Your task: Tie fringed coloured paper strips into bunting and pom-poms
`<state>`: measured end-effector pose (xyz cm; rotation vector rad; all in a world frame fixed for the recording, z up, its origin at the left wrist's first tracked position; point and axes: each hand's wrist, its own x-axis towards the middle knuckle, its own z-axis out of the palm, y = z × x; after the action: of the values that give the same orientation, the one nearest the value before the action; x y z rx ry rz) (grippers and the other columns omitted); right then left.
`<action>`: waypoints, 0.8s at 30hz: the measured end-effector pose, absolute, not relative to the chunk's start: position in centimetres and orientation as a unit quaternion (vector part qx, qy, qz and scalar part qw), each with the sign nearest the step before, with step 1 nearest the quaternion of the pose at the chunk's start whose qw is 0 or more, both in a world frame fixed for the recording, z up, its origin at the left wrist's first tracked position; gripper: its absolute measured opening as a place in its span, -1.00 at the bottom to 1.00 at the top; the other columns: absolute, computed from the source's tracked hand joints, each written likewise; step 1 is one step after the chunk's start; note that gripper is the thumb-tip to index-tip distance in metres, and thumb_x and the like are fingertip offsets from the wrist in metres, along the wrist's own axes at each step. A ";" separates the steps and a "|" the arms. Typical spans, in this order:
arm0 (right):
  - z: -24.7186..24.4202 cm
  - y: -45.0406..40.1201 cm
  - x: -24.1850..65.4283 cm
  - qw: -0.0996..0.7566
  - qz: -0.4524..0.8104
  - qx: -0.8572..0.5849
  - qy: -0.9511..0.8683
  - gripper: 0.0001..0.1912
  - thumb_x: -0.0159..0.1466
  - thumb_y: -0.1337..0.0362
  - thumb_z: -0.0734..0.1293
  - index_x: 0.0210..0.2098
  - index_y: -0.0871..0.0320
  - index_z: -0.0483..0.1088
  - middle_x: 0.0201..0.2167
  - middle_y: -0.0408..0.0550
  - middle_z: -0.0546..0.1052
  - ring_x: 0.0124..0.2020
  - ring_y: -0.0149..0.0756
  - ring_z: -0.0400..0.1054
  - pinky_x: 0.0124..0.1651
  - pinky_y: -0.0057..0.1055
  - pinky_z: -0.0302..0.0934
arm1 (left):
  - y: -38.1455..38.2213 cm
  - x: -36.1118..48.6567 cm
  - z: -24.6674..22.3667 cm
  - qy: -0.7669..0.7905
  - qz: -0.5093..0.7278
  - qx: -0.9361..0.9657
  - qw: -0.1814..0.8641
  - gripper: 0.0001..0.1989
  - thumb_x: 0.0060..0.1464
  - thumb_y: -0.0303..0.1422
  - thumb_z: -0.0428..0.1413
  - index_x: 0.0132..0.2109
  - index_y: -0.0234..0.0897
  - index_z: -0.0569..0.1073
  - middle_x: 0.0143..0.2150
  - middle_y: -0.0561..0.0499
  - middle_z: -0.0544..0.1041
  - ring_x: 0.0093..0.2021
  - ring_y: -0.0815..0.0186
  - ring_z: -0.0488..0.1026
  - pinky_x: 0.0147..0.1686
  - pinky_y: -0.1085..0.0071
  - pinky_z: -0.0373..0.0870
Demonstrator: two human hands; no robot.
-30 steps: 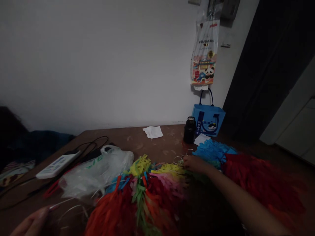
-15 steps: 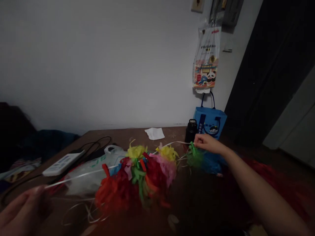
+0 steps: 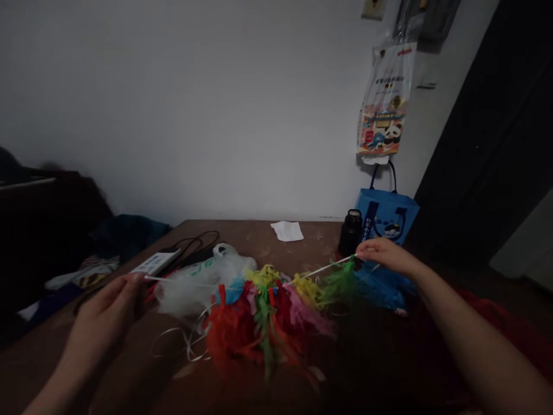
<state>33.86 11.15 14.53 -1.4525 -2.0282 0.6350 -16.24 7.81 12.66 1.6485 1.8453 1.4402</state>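
A white string [image 3: 322, 269] runs between both hands, with tassels strung along it. My left hand [image 3: 113, 300], closed in a pinch, grips its left end at the left. At the right, my right hand [image 3: 382, 253] pinches the other end beside a green tassel [image 3: 339, 282]. Red and orange tassels [image 3: 233, 331] hang at the middle, around a green one, with yellow tassels [image 3: 264, 278] above and a pink one [image 3: 302, 311] to the right. Blue strips [image 3: 382, 286] lie below my right hand. Motion blurs the tassels somewhat.
On the brown table [image 3: 254, 233] are a clear plastic bag [image 3: 194, 285], a power strip [image 3: 155, 262], white paper [image 3: 287, 231], a black bottle [image 3: 350, 230] and loose white string [image 3: 188, 344]. A blue bag [image 3: 389, 213] stands behind the bottle; a printed bag [image 3: 384, 109] hangs above.
My left hand has moved right and up, closer to my right hand, still pinching the string. The tassels have swung and bunched nearer the middle. The whole view has shifted left.
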 end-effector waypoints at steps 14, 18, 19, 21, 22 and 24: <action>14.7 4.2 22.9 0.296 0.190 -0.482 -0.803 -0.79 0.24 0.20 0.31 -0.45 0.15 0.49 -0.54 -0.19 0.45 -0.49 -0.42 0.26 -0.44 -0.50 0.00 | 4.8 2.2 12.9 0.373 0.268 0.860 0.223 -0.68 0.21 -0.29 0.00 0.06 -0.24 0.46 -0.40 0.03 0.56 -0.41 0.27 0.49 -0.41 0.48 0.32; 14.0 3.2 24.1 0.300 0.220 -0.497 -0.784 -0.74 0.26 0.18 0.28 -0.47 0.17 0.45 -0.55 -0.18 0.46 -0.48 -0.39 0.30 -0.41 -0.49 0.05 | 6.7 5.1 10.6 0.384 0.186 0.895 0.131 -0.76 0.27 -0.35 -0.05 -0.16 -0.23 0.51 -0.32 -0.04 0.59 -0.30 0.22 0.54 -0.35 0.45 0.32; 14.0 3.0 25.3 0.302 0.225 -0.508 -0.775 -0.74 0.26 0.15 0.27 -0.46 0.16 0.45 -0.54 -0.17 0.47 -0.47 -0.37 0.31 -0.41 -0.48 0.07 | 7.4 4.9 9.9 0.393 0.175 0.894 0.123 -0.78 0.25 -0.37 -0.04 -0.18 -0.23 0.51 -0.32 -0.05 0.60 -0.31 0.20 0.54 -0.34 0.44 0.32; 14.1 2.6 28.4 0.312 0.210 -0.539 -0.753 -0.71 0.25 0.10 0.26 -0.46 0.14 0.45 -0.55 -0.17 0.46 -0.48 -0.35 0.31 -0.41 -0.47 0.09 | 9.2 3.7 8.7 0.426 0.163 0.883 0.108 -0.79 0.23 -0.38 -0.03 -0.21 -0.24 0.51 -0.34 -0.10 0.60 -0.32 0.15 0.55 -0.34 0.40 0.32; 14.2 2.4 30.2 0.323 0.193 -0.563 -0.736 -0.70 0.25 0.07 0.26 -0.46 0.13 0.44 -0.56 -0.17 0.45 -0.49 -0.35 0.30 -0.42 -0.46 0.10 | 10.0 2.9 8.2 0.449 0.159 0.874 0.100 -0.78 0.23 -0.38 -0.04 -0.22 -0.25 0.51 -0.35 -0.12 0.59 -0.32 0.13 0.55 -0.34 0.39 0.32; 14.0 2.1 33.6 0.327 0.166 -0.631 -0.683 -0.63 0.27 -0.02 0.21 -0.44 0.11 0.43 -0.63 -0.20 0.38 -0.57 -0.35 0.23 -0.48 -0.45 0.07 | 11.4 0.7 7.9 0.493 0.160 0.850 0.091 -0.76 0.24 -0.36 -0.05 -0.23 -0.28 0.51 -0.36 -0.15 0.60 -0.33 0.13 0.55 -0.35 0.39 0.32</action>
<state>33.57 2.07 13.99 -1.6531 -1.7889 0.4354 0.73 11.44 7.90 2.5267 1.4663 0.4767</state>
